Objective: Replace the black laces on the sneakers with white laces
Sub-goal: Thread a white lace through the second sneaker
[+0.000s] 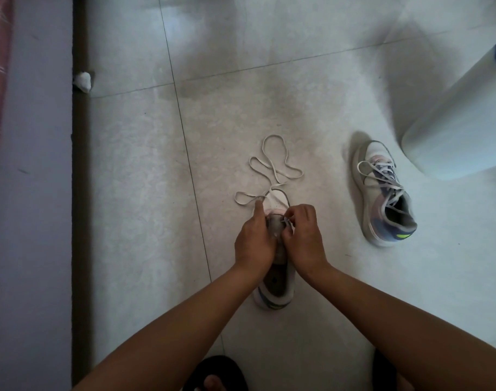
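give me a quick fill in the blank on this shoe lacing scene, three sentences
1. Both hands work on the near sneaker, threading a lace coloured ____.
2. The far sneaker, already laced, lies to the person's ____.
3. The lace's loose loops trail on the ____ beyond the toe.

Missing words: white; right; floor

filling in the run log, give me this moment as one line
stage: lacing near sneaker | left hand: holds white lace | right hand: pinches lace at eyelets | other sneaker: already white-laced, on the floor to the right

arms [168, 328]: bare, no sleeves | foot: black slipper [216, 372], toes showing
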### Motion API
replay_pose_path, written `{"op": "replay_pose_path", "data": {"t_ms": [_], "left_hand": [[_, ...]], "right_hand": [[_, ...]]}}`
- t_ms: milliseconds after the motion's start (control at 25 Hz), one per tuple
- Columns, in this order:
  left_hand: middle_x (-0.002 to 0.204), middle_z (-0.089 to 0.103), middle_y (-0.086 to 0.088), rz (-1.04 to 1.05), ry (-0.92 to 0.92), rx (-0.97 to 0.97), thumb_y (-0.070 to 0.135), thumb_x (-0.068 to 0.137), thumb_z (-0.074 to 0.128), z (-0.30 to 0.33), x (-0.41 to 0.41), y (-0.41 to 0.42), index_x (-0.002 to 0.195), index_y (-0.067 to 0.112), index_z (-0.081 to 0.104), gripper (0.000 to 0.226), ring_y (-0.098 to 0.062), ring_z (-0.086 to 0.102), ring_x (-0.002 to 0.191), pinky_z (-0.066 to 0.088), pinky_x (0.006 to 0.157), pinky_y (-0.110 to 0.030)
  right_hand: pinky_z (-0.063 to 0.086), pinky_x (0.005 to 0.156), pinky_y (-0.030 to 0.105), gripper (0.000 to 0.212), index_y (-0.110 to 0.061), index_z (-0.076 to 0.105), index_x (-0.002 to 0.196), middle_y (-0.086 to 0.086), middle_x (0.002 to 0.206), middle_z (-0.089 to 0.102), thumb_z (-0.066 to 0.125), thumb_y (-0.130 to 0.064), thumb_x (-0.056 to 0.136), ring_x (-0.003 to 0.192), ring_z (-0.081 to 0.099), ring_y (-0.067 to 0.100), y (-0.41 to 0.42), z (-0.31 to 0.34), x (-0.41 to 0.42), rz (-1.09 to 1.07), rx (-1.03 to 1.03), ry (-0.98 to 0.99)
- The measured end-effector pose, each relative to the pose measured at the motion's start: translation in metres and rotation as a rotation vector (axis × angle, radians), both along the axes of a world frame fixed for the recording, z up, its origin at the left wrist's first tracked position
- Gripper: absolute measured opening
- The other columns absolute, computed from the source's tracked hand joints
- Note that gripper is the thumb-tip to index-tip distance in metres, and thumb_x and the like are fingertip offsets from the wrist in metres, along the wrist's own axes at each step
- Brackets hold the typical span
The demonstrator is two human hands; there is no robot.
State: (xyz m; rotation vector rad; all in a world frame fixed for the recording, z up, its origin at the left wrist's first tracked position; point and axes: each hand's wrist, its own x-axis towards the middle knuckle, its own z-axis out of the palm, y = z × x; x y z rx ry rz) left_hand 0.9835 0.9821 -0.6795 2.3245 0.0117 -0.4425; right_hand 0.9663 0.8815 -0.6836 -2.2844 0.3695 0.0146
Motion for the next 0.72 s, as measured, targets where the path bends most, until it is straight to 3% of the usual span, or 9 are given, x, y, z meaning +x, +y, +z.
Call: {"op": "replay_pose_path", "data": {"t_ms": [80,160,280,480,640,720], "left_hand": [[0.112,0.062,-0.007,0.016,-0.002,0.004,0.022,0.093,0.051,0.001,-0.001,0.001,0.148,0.02,0.022,0.062,-0.023,0.06,0.098,0.051,0.081,-0.039],[0.11,0.064,-0.008,-0.028,-0.019,0.131,0.027,0.096,0.047,-0.002,-0.002,0.0,0.145,0.017,0.027,0.054,-0.024,0.061,0.096,0.051,0.078,-0.036],[0.105,0.066,-0.009,-0.071,-0.023,0.228,0.021,0.095,0.044,-0.004,0.003,0.0,0.133,0.013,0.041,0.039,-0.025,0.062,0.09,0.047,0.07,-0.034],[0.112,0.066,-0.008,-0.016,0.047,-0.047,0.008,0.09,0.05,-0.008,0.012,0.018,0.12,0.009,0.056,0.031,-0.022,0.062,0.102,0.05,0.085,-0.034],[0.109,0.067,-0.007,0.057,0.16,-0.239,0.009,0.088,0.06,-0.013,0.024,0.03,0.115,0.006,0.059,0.027,-0.013,0.062,0.102,0.047,0.084,-0.02],[0.107,0.068,-0.009,0.111,0.23,-0.322,0.004,0.086,0.062,-0.014,0.027,0.033,0.113,0.005,0.06,0.027,-0.012,0.063,0.098,0.049,0.081,-0.019]], "right_hand": [[0.036,0.065,0.016,0.026,-0.004,0.05,0.108,0.009,0.112,0.044,0.053,0.003,0.083,0.086,0.051,0.018,0.0,-0.001,0.002,-0.011,-0.034,0.05],[0.039,0.066,0.028,0.03,-0.006,0.046,0.116,0.011,0.113,0.047,0.052,-0.005,0.086,0.089,0.052,0.024,-0.001,-0.003,0.003,-0.007,-0.09,0.121],[0.041,0.064,0.033,0.027,-0.007,0.042,0.118,0.012,0.109,0.05,0.048,-0.013,0.092,0.083,0.055,0.029,-0.004,0.001,0.003,0.076,-0.168,0.165],[0.04,0.068,0.035,0.016,-0.006,0.053,0.105,0.012,0.108,0.053,0.045,-0.008,0.091,0.089,0.055,0.03,-0.021,0.003,0.013,0.414,-0.4,0.213],[0.036,0.065,0.033,0.023,-0.007,0.049,0.113,0.011,0.116,0.049,0.046,-0.006,0.09,0.101,0.054,0.029,-0.02,0.004,0.021,0.605,-0.64,0.271],[0.039,0.052,0.03,0.023,-0.004,0.058,0.099,0.013,0.098,0.058,0.067,-0.006,0.078,0.082,0.062,0.028,-0.018,0.012,0.021,0.727,-0.782,0.108]]}}
